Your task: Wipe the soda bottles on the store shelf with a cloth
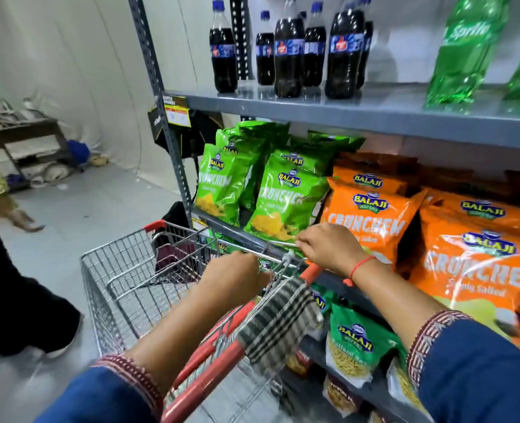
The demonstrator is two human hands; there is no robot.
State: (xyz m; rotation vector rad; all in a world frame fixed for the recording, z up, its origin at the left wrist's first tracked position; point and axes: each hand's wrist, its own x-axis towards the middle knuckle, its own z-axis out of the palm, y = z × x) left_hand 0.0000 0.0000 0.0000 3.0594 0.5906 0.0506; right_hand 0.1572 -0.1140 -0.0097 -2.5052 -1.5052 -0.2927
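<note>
Several dark cola bottles [289, 53] with blue caps stand on the grey upper shelf [344, 117]. Right of them stand green Sprite bottles [466, 53]. A black-and-white checked cloth [280, 325] hangs over the red handle [203, 370] of a wire shopping cart [115, 270], below both hands. My left hand [234, 276] is curled over the cart's folding wire flap. My right hand [328, 248] pinches the top bar of the same flap, just in front of the snack shelf. Neither hand touches the cloth or the bottles.
Green snack bags [286, 199] and orange snack bags [371, 218] fill the shelf below the bottles, with more packets lower down. Another person [8, 270] walks at the left. A low rack [29, 138] stands by the far wall. A dark bag [173, 254] lies beyond the cart.
</note>
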